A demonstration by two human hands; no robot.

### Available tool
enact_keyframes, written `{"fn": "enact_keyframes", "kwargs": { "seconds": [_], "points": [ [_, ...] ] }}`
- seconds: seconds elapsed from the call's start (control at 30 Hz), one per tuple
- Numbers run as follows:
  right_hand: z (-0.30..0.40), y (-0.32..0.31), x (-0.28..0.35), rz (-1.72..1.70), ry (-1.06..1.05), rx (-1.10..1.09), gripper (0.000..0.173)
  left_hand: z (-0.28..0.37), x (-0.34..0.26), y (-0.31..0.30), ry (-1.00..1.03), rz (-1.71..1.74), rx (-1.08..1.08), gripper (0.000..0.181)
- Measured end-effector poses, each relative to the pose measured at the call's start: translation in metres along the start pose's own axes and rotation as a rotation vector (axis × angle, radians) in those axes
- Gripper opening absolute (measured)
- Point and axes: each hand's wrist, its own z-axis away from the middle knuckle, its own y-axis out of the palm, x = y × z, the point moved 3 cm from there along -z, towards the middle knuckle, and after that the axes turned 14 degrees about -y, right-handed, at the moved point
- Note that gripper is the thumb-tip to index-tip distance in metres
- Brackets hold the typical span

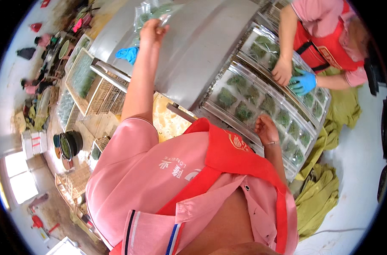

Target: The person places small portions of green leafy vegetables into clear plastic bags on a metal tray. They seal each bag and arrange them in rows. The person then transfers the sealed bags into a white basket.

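Observation:
My left hand (pixel 153 32) is stretched out to the top of the view, its fingers closed at a clear plastic bag (pixel 172 12) with green plant matter in and around it. A fingertip shows through the film. Below the hand, a crumpled blue glove (pixel 127 54) lies on the metal table (pixel 196 47). My right hand (pixel 267 129), with a bracelet at its wrist, is curled over the near edge of a clear plastic compartment tray (pixel 244 92) holding green clumps. Whether it grips anything cannot be seen.
Across the trays, a co-worker's bare hand (pixel 282 71) and blue-gloved hand (pixel 303 83) reach over a second compartment tray (pixel 252 38). Stacked woven crates (pixel 101 95) stand left of the table. Yellow-green cloth (pixel 321 191) lies at the right, and black buckets (pixel 70 145) are on the floor.

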Motion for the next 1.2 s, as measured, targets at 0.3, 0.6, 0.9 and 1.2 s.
{"fn": "enact_keyframes", "kwargs": {
  "seconds": [0.3,0.6,0.9,1.2],
  "points": [
    [0.043,0.001,-0.018,-0.044,-0.086,-0.172,0.012,0.020,0.028,-0.026,-0.263,-0.110,0.068,0.026],
    [0.062,-0.014,-0.031,0.125,-0.066,-0.261,0.011,0.063,-0.017,-0.092,0.350,-0.494,-0.161,0.024],
    [0.040,-0.187,0.078,1.640,-0.760,-0.929,0.041,0.125,-0.041,-0.235,0.488,-1.012,-0.737,0.033],
    [0.021,-0.246,0.093,1.699,0.060,-0.913,0.071,0.120,-0.027,-0.233,0.528,-1.855,-0.722,0.028]
  ]
}}
